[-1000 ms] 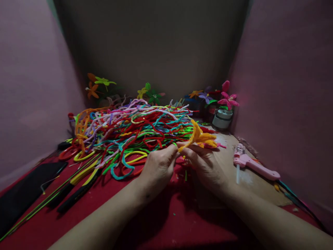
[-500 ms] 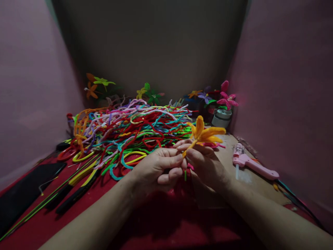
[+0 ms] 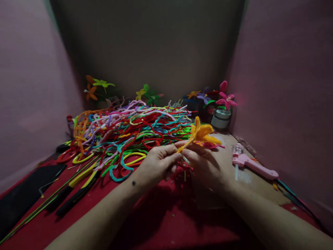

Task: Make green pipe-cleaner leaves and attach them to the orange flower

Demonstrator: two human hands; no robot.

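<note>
An orange-yellow pipe cleaner flower [image 3: 202,132] is held up in front of me, its petals pointing up and right and its stem slanting down to the left. My left hand [image 3: 161,160] pinches the lower end of the stem between thumb and fingers. My right hand [image 3: 202,163] is closed around the stem from the right, its thumb tip close to the left one. Part of the stem is hidden by the fingers. Just behind both hands lies a heap of coloured pipe cleaners [image 3: 135,121].
A pink glue gun [image 3: 253,163] lies on a brown board [image 3: 226,194] at right. At left are yellow-and-black pliers [image 3: 75,187], thin green wires [image 3: 33,214] and a black flat object [image 3: 28,184]. Finished flowers [image 3: 226,100] stand at the back, near a white container [image 3: 221,118].
The flower has turned slightly and shifted a little left and down at its petals. My left hand's fingers have curled in, and its wrist has rolled.
</note>
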